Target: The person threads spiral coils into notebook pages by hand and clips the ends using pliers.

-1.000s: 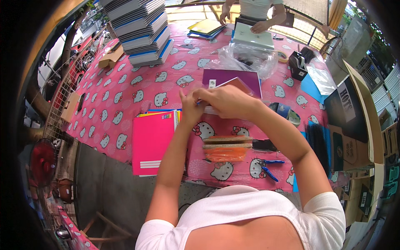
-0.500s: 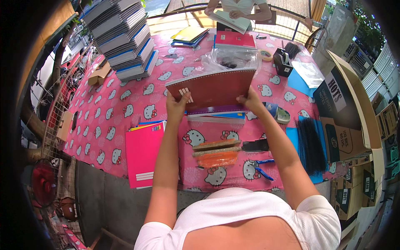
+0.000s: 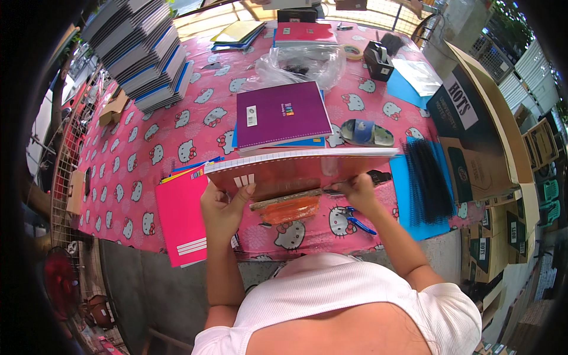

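Both hands hold a maroon-covered notebook [image 3: 290,171] tilted on its long side, its white page edges and a row of punched holes along the top. My left hand [image 3: 220,210] is closed on its left end, thumb on the cover. At the lower right of the cover, my right hand [image 3: 358,194] is closed on it too. Just beyond lies a purple notebook [image 3: 284,115] on top of a blue one. Below the held notebook sits an orange-wrapped block [image 3: 290,209], with blue-handled pliers [image 3: 360,223] by my right forearm. A pink notebook [image 3: 177,216] lies left of my left hand.
A tall notebook stack [image 3: 142,59] stands far left. Clear plastic [image 3: 319,62], a tape dispenser [image 3: 378,61] and a slipper [image 3: 367,132] lie beyond. To the right are black binding coils [image 3: 427,183] on blue sheets and a large cardboard box [image 3: 473,130].
The maroon notebook has come toward me and lower, over the orange-wrapped block, with both hands still on it. The purple notebook behind it is now uncovered. The view has shifted.
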Demonstrator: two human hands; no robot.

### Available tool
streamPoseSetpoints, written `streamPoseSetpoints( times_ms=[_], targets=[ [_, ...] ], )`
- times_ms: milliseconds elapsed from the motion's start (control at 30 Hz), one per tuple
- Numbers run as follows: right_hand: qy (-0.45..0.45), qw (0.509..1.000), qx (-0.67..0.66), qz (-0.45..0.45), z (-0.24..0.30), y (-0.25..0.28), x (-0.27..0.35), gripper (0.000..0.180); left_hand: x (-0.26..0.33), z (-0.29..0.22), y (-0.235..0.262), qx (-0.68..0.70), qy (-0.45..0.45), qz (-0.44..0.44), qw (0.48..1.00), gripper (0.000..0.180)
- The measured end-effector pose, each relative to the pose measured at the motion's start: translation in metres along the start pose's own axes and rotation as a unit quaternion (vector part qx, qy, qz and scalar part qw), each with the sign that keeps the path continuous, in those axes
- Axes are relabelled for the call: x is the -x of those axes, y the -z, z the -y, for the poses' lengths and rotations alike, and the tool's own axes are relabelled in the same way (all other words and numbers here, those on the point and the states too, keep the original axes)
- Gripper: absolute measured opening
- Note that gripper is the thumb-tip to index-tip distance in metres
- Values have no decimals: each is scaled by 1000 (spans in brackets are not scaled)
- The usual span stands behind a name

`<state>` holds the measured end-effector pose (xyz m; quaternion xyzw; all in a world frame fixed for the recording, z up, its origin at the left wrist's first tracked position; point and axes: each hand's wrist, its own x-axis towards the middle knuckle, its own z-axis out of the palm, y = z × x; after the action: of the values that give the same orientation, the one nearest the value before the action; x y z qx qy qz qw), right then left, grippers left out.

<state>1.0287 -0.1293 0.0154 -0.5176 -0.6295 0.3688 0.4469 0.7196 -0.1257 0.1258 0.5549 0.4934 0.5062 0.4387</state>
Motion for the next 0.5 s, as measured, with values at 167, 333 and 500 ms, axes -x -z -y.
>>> streamPoseSetpoints(
  times_ms=[167,333,500],
  targets=[
    [31,991,75,-110,-24,-32,25,39,3,-38,-75,-160,-331,-213,905,74],
    [101,988,120,10,-33,-6,31,28,13,-34,-115,-511,-340,137,777,63],
    [-72,833,472,-278,-77,179,-15,28,4,-42,-128,-387,-342,119,848,36]
  ],
)
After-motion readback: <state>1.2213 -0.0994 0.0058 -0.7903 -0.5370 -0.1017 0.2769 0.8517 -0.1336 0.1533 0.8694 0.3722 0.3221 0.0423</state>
